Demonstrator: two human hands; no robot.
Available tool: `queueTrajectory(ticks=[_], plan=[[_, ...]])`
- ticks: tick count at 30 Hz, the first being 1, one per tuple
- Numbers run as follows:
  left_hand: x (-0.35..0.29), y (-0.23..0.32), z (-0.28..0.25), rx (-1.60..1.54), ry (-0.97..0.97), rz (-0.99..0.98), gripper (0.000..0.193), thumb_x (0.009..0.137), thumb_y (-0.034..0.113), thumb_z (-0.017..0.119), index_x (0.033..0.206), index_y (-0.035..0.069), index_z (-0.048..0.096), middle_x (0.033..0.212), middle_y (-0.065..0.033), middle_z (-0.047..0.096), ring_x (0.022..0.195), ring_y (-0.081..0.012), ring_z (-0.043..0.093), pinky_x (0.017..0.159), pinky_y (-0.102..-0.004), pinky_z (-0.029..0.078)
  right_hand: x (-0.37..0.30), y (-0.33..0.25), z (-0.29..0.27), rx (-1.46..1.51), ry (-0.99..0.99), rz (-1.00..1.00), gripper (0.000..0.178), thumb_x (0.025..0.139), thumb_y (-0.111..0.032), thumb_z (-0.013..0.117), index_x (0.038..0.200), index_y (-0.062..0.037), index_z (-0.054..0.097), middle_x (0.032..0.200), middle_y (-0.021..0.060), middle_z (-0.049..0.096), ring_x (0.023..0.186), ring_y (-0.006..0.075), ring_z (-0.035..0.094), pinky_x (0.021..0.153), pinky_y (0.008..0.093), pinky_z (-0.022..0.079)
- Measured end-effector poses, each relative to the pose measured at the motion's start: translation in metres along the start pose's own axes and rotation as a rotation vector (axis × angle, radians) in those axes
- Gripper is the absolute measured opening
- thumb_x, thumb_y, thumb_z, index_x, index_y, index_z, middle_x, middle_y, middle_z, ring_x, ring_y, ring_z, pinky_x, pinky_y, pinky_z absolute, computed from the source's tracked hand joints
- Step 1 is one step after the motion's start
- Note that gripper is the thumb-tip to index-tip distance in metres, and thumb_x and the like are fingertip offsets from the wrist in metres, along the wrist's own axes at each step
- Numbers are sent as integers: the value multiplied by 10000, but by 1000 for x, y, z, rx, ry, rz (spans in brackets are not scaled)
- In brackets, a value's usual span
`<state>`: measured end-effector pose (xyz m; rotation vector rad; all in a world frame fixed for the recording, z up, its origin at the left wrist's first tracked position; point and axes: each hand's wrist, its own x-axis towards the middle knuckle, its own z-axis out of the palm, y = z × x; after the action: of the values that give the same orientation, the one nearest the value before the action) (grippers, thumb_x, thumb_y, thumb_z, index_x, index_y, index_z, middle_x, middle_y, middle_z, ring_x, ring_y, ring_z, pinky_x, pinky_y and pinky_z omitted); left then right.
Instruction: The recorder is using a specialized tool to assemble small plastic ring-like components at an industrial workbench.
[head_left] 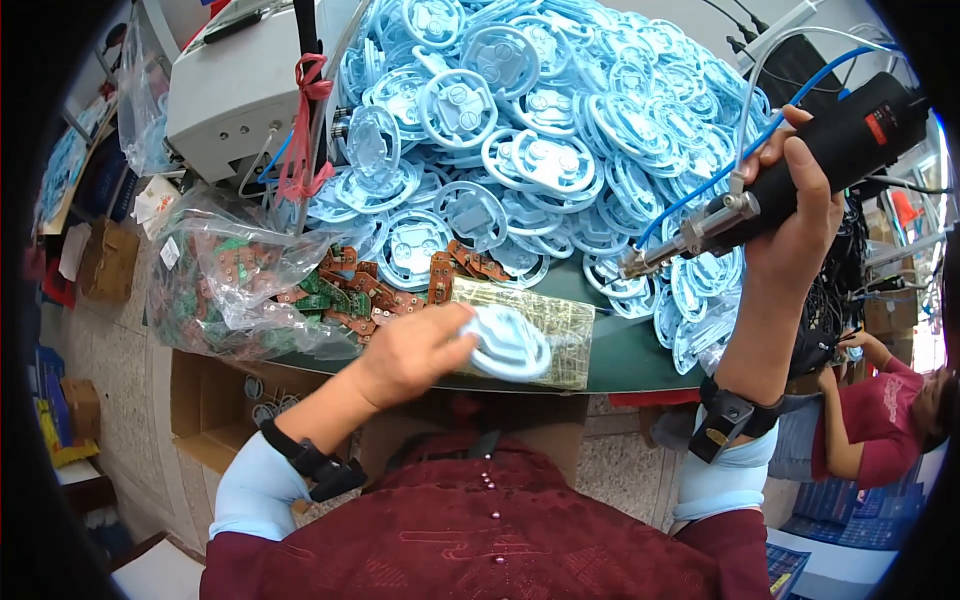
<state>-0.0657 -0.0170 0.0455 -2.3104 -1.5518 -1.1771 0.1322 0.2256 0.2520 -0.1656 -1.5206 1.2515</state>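
Note:
My left hand (412, 352) pinches the edge of a light blue plastic steering wheel part (515, 345), blurred by motion. This part is over a block wrapped in clear yellowish tape (568, 318) at the front of the green table (640, 365). Raised at the right, my right hand (808, 200) grips a black electric screwdriver (850, 145), its metal nose pointing down and left toward the table. Small brown and green circuit boards (365, 295) lie left of the block, a few touching its far left corner.
A large heap of light blue wheel parts (600, 130) covers the back of the table. At the left are a clear bag of circuit boards (225, 280) and a grey machine (230, 90). A blue hose (790, 115) runs to the screwdriver. Another person (870, 420) is at the right.

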Motion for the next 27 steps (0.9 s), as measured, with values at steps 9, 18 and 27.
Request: queueTrajectory(ticks=[9, 18, 27], plan=[[-15, -3, 38, 45, -26, -81, 341, 716, -1, 690, 1044, 5, 598, 1165, -201, 624, 1108, -384, 624, 935, -498, 520, -29, 21, 46, 58, -88, 80, 360, 876, -11, 644, 1200, 74, 513, 794, 107, 611, 636, 199, 642, 626, 323, 531], [-3, 13, 33, -132, -174, -383, 719, 774, 155, 774, 1388, 28, 425, 1404, -201, 491, 1348, -372, 438, 1133, -550, 289, -41, 44, 66, -52, -128, 80, 372, 888, -21, 627, 1222, 72, 494, 807, 104, 603, 643, 196, 642, 629, 313, 517], [-11, 7, 45, -130, -251, -430, 932, 767, 266, 814, 1495, 24, 284, 1486, -175, 428, 1391, -344, 395, 1149, -573, 253, -44, 52, 75, -91, -120, 109, 348, 886, -2, 628, 1202, 69, 501, 799, 105, 606, 644, 187, 643, 620, 298, 513]])
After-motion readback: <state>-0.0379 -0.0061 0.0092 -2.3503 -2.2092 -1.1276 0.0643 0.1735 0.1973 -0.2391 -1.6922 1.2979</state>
